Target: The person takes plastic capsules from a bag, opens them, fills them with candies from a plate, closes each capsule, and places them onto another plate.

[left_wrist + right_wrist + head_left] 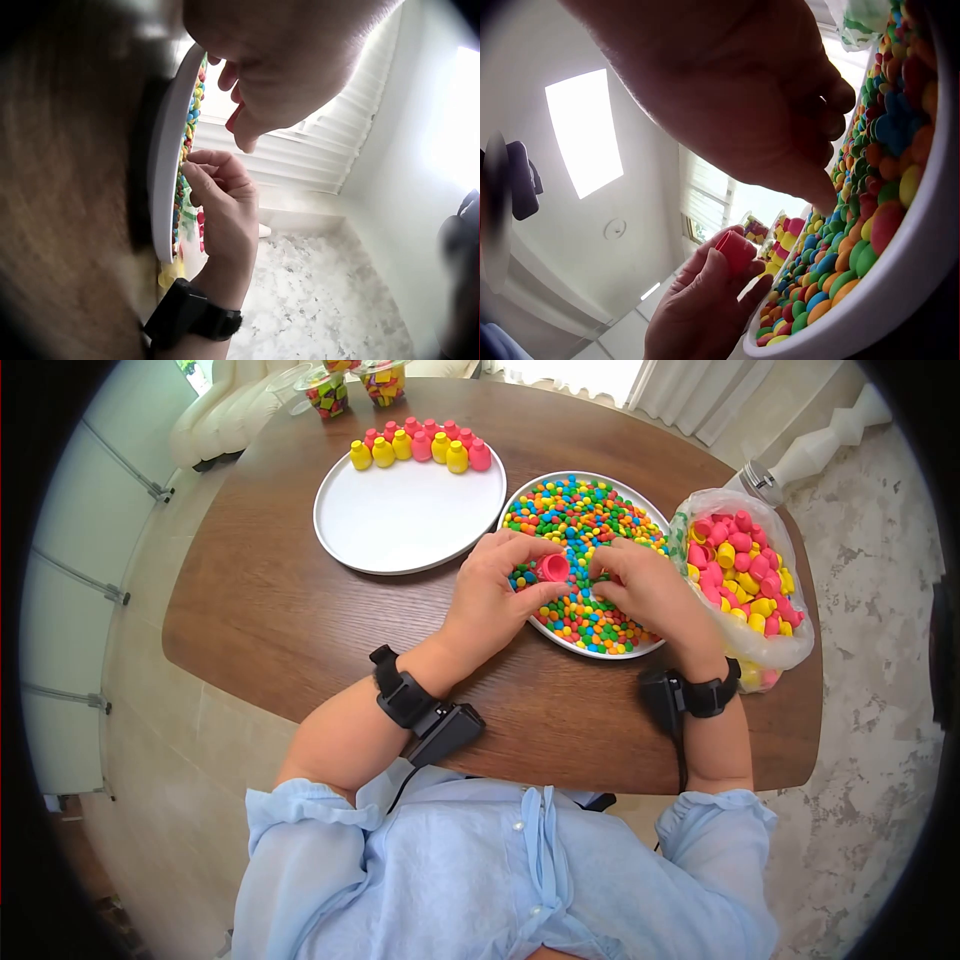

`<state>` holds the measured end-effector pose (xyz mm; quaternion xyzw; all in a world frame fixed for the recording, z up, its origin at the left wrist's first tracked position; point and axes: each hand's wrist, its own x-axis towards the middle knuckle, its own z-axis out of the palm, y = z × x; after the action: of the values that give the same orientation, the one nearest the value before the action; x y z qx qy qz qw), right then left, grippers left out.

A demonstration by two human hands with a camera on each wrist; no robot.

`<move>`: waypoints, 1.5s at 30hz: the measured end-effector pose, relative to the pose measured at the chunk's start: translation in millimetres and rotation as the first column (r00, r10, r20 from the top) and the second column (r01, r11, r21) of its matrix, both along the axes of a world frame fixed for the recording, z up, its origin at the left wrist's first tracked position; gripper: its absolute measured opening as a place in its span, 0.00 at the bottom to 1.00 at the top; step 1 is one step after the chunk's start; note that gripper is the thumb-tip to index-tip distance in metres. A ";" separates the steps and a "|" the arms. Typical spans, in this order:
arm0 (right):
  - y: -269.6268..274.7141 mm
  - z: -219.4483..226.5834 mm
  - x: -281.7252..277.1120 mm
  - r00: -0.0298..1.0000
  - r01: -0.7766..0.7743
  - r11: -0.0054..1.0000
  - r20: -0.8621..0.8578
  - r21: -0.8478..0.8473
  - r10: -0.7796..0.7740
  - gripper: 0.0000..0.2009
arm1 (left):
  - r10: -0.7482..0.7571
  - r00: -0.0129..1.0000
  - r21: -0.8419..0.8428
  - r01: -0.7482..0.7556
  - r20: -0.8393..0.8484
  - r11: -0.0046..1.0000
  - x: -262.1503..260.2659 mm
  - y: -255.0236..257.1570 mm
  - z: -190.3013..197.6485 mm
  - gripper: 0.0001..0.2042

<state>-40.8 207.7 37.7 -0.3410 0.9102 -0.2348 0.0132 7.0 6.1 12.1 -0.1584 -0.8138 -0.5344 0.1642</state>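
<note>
My left hand [496, 582] holds a small hollow pink plastic container [553, 568] between thumb and fingers, its open end facing up. In the right wrist view the same pink container [736, 253] shows between the left thumb and fingers. My right hand [640, 585] is over a round white plate [645, 652] heaped with multicoloured button candies [570, 510]. Its thumb and fingertips pinch together at the candies, close to the left hand; what lies between them is hidden. In the left wrist view the right hand [225, 206] reaches the candies at the plate's edge.
Another white plate [400, 525] at left bears rows of pink and yellow bottle-shaped containers [421, 447]. At right stands a clear bag [790, 645] of pink and yellow pieces. Filled clear tubs [384, 384] stand at the far edge, a lidded jar [760, 482] behind the bag.
</note>
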 end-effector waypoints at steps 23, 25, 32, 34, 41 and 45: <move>-16.3 20.5 15.2 0.981 0.123 0.944 0.183 -0.305 -0.068 0.07 | 0.042 0.996 -0.245 -0.059 -0.074 0.968 3.3 5.2 -8.1 0.15; -6.1 17.8 7.8 0.973 0.176 0.949 0.191 -0.262 -0.127 0.07 | 0.040 0.996 -0.234 -0.057 -0.077 0.970 2.9 5.0 -10.1 0.15; -1.8 0.2 -0.2 0.987 0.160 0.978 0.007 0.133 -0.163 0.05 | 0.038 0.994 -0.237 -0.062 -0.106 0.969 2.3 4.6 -9.5 0.15; -3.1 0.9 -1.0 0.986 0.150 0.977 0.047 0.150 -0.158 0.05 | 0.029 0.995 -0.218 -0.050 -0.096 0.975 0.6 4.3 -10.8 0.15; -11.4 16.8 8.0 0.972 0.163 0.964 0.201 -0.211 -0.120 0.05 | 0.021 0.992 -0.201 -0.045 -0.121 0.979 -0.4 3.4 -10.3 0.15; -19.4 15.9 15.3 0.952 0.100 0.912 0.304 -0.397 0.028 0.05 | 0.026 0.993 -0.215 -0.051 -0.117 0.975 0.1 3.3 -10.3 0.15</move>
<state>-25.5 188.3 53.6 -0.2791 0.8344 -0.4691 0.0770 7.1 9.4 1.9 -0.1898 -0.8597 -0.4290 0.2022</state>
